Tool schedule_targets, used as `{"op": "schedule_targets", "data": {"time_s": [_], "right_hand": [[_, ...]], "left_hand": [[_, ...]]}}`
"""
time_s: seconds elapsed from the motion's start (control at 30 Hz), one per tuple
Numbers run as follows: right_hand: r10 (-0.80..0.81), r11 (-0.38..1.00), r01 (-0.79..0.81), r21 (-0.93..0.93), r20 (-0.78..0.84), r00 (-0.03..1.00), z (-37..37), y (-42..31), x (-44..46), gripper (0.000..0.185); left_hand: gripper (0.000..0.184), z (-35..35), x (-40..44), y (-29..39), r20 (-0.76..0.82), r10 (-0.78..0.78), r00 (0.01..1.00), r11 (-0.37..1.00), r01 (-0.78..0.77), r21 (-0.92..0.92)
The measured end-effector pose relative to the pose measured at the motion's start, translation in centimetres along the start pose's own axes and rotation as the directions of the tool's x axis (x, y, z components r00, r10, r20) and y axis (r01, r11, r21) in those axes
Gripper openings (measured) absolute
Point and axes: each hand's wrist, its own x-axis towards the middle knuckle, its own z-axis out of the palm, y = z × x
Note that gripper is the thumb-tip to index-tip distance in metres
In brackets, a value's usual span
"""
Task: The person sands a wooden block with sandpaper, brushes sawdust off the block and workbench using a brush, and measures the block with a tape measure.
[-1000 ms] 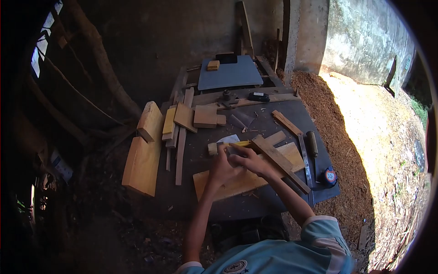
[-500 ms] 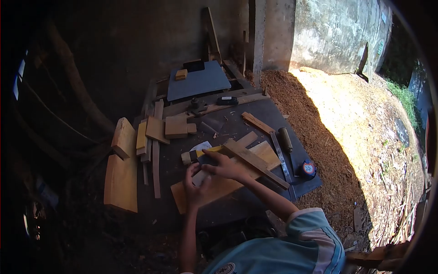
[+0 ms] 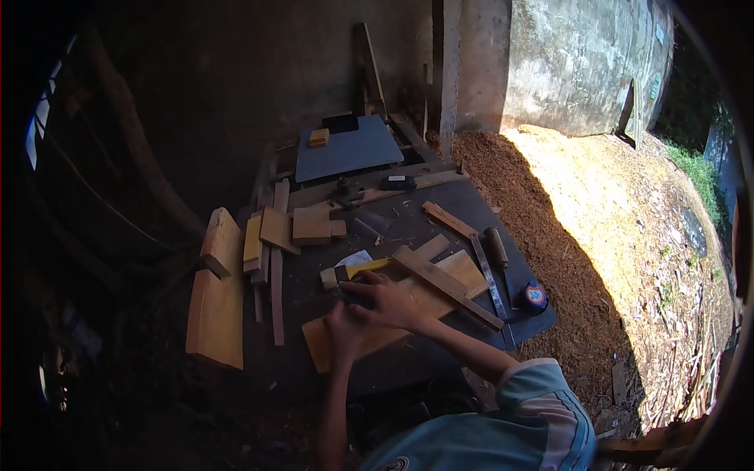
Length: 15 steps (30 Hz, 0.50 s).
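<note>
My left hand [image 3: 344,326] and my right hand [image 3: 389,302] meet over the left part of a light wooden board [image 3: 455,276]. A small dark item shows between them, too hidden to name, and the left fingers are smeared. The right fingers bend round its upper side. Just beyond the fingers lies a brush [image 3: 365,268] with a yellow handle and pale bristles, beside a white scrap of paper [image 3: 355,258]. A try square's wooden stock [image 3: 448,287] rests across the board, to the right of my right hand.
Wood blocks [image 3: 312,225] and thin strips [image 3: 277,298] lie at the left, near two thick boards [image 3: 216,318]. On the right are a metal ruler [image 3: 484,263], a round-handled tool [image 3: 495,247] and a tape measure [image 3: 536,296]. A blue-grey panel [image 3: 349,151] is at the back.
The view has swung right, so the table sits further left. My hands were raised and apart half a second ago; now they are closer together and lower over the board.
</note>
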Motion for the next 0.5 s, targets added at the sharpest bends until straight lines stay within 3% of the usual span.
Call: {"op": "schedule_targets", "data": {"time_s": [0.03, 0.13, 0.17, 0.27, 0.37, 0.4, 0.5], "right_hand": [[-0.016, 1.0, 0.016, -0.009, -0.002, 1.0, 0.0, 0.1, 0.0, 0.051], [0.161, 0.933, -0.195, 0.302, 0.132, 0.978, -0.1, 2.5, 1.5, 0.051], [0.117, 0.944, -0.139, 0.298, 0.089, 0.989, 0.6, 2.6, 0.9, 0.051], [-0.061, 0.983, 0.061, 0.175, 0.0, 0.998, -0.5, 0.5, 0.4, 0.05], [0.051, 0.902, -0.085, 0.423, 0.092, 0.994, -0.2, 3.0, 1.1, 0.052], [0.135, 0.821, -0.192, 0.537, 0.144, 0.98, -0.5, 3.1, 1.4, 0.052], [-0.112, 0.946, 0.126, 0.298, -0.064, 0.992, -1.0, 0.6, 0.1, 0.052]], "left_hand": [[0.03, 0.0, -0.1, -0.3, -0.007, -0.005, 1.0, 1.0, 0.005, 0.027], [0.031, 0.4, 0.0, 0.4, -0.089, 0.047, 0.995, 0.99, -0.034, 0.138], [0.032, 0.7, -0.3, 0.7, -0.118, 0.073, 0.99, 0.982, -0.051, 0.18], [0.032, 1.0, -0.2, 0.7, -0.157, 0.086, 0.984, 0.996, -0.09, -0.017], [0.031, 0.8, -0.3, 0.1, -0.131, 0.053, 0.99, 0.971, -0.02, 0.239], [0.03, 0.9, -0.4, 0.3, -0.128, 0.04, 0.991, 0.979, -0.013, 0.203], [0.03, 0.7, -0.4, 0.0, -0.117, 0.084, 0.99, 0.994, -0.091, -0.053]]}}
